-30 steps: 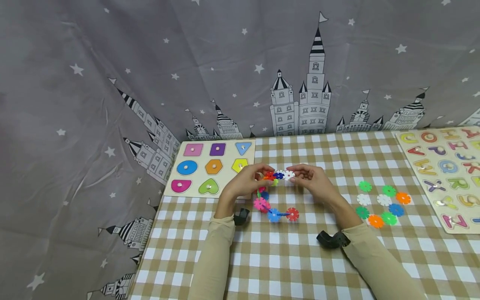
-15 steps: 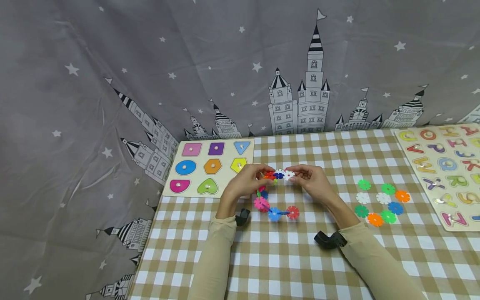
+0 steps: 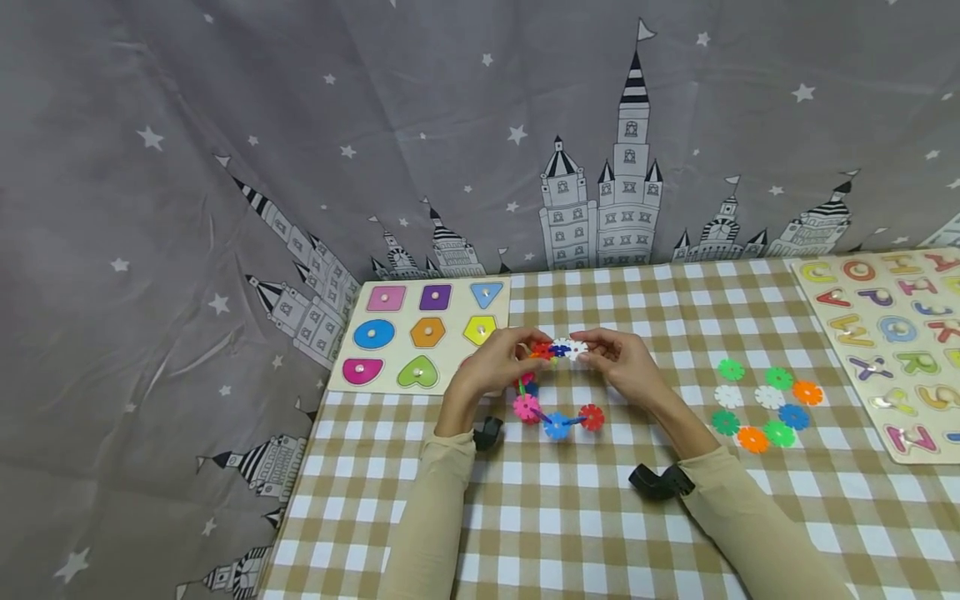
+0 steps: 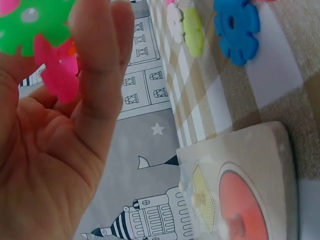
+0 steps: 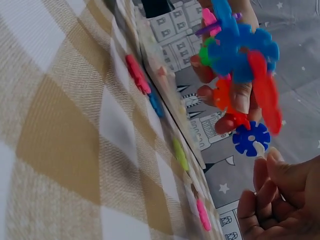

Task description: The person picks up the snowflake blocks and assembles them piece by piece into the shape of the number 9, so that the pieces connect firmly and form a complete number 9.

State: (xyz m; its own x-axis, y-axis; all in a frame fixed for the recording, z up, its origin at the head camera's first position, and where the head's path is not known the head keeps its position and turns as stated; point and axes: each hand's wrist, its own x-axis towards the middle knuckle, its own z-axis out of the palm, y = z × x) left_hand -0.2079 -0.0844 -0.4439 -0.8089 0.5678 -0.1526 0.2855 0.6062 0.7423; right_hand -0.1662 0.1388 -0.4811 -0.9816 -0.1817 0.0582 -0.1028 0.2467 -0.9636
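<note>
A chain of interlocked plastic flower-shaped discs is held up between both hands in the head view. My left hand (image 3: 491,362) grips it near a red disc (image 3: 542,350); its green disc (image 4: 36,22) and a pink disc (image 4: 59,75) show by the fingers in the left wrist view. My right hand (image 3: 622,367) pinches a white disc (image 3: 577,350) at the chain's right end. That disc adjoins a dark blue disc (image 5: 251,139) in the right wrist view. The chain's lower part hangs down through a light blue disc (image 3: 557,426) to a red end disc.
Several loose flower discs (image 3: 768,397) lie on the checked cloth at right. A shape puzzle board (image 3: 450,383) is behind my left hand, and a letter puzzle board (image 3: 870,371) at far right. A grey castle-print curtain (image 3: 450,125) stands behind the table.
The chain's hanging part, with the light blue and red discs, has swung slightly right and up. Both hands stay nearly in place, still holding the chain and the white disc.
</note>
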